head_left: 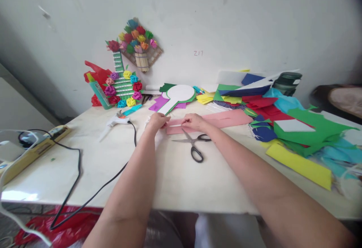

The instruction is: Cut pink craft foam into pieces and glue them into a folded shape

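1. Two bare hands work near the middle of a white tabletop (181, 191), above a long pink sheet (223, 119) that stretches off to the right.
2. The left hand (158, 120) is at the sheet's left end, fingers curled narrow; I cannot tell what they grip.
3. The right hand (194, 122) is over the sheet, thumb and fingers drawn together; whether they pinch anything is unclear. A thin white line, strip or gap, shows between the hands.
4. Black-handled scissors (192, 140) lie spread open just on the near side of the sheet, one blade tip close to the right fingers.
5. From the scissors, a broad stretch of tabletop runs to the near edge.
6. Leftward, a white glue gun (114, 121) trails a black cord (80, 161) over that edge.
7. Beyond the hands, a white-and-green paddle shape (181, 93) limits the far side.
8. Rightward, piled coloured sheets (308, 131) and a yellow piece (299, 165) crowd the space.
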A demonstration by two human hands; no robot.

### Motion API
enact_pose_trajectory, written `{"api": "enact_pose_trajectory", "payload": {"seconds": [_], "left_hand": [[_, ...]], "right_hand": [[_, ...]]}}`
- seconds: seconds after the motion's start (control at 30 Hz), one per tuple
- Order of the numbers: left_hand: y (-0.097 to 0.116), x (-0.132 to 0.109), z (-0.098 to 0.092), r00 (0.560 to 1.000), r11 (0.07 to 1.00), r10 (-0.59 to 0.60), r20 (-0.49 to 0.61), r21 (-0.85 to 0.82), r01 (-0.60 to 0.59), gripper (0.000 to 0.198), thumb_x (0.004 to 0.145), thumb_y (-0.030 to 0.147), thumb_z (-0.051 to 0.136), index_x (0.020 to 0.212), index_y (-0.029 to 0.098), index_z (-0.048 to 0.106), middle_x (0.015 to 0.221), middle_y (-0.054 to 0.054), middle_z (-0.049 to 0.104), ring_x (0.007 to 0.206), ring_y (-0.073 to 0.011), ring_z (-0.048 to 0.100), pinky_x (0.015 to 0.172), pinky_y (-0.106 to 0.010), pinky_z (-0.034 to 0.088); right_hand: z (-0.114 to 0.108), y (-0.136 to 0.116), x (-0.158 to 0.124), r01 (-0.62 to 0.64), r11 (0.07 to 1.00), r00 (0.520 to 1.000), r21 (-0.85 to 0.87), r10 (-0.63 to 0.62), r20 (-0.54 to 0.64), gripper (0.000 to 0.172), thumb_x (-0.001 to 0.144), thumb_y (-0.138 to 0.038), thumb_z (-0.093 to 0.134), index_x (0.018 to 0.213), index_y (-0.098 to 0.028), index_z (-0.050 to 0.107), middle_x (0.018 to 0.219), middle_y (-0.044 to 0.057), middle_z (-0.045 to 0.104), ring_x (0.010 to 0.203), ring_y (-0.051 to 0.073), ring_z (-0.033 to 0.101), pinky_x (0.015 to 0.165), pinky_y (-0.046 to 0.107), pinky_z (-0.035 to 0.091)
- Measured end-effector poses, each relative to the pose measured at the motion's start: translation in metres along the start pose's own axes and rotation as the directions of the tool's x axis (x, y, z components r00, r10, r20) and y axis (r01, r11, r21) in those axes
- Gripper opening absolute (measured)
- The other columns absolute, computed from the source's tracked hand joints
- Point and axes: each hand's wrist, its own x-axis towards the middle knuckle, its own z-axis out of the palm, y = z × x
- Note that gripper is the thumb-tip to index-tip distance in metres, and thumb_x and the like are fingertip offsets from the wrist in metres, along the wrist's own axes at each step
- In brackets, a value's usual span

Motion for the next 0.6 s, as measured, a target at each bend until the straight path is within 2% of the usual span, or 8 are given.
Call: {"api": "enact_pose_trajectory", "payload": {"seconds": [0.17, 0.37, 0.6], "left_hand": [[0.003, -0.007, -0.007, 0.994, 0.997, -0.052, 0.091, 0.062, 0.047, 0.025, 0.058, 0.034, 0.066, 0.051, 0.015, 0.051, 0.044, -0.001, 0.053, 0.04, -0.0106, 0.048, 0.044, -0.023, 0.042], [0.0, -0.006, -0.01, 0.98, 0.996, -0.084, 0.183, 0.032, 0.079, 0.03, 0.054, 0.038, 0.07, 0.051, 0.015, 0.051, 0.05, -0.002, 0.057, 0.042, -0.01, 0.05, 0.046, -0.022, 0.042], [-0.003, -0.005, -0.013, 0.987, 0.995, -0.068, 0.146, 0.087, 0.056, 0.022, 0.051, 0.03, 0.07, 0.052, 0.015, 0.054, 0.043, 0.002, 0.051, 0.041, -0.0084, 0.047, 0.043, -0.02, 0.038]], "right_hand": [[0.004, -0.001, 0.001, 0.022, 1.0, 1.0, -0.001, -0.022, -0.002, 0.011, 0.069, -0.021, 0.062, 0.076, -0.018, 0.07, 0.075, 0.001, 0.065, 0.07, 0.011, 0.055, 0.063, 0.019, 0.039], [0.006, -0.01, 0.002, -0.019, 0.999, 1.0, -0.038, 0.019, 0.011, 0.012, 0.069, -0.02, 0.061, 0.077, -0.018, 0.07, 0.076, 0.002, 0.065, 0.072, 0.011, 0.056, 0.063, 0.02, 0.039], [0.006, -0.017, 0.002, -0.097, 0.993, 0.995, -0.074, 0.099, 0.017, 0.011, 0.07, -0.024, 0.062, 0.077, -0.021, 0.07, 0.078, 0.0, 0.065, 0.071, 0.011, 0.056, 0.062, 0.019, 0.039]]}}
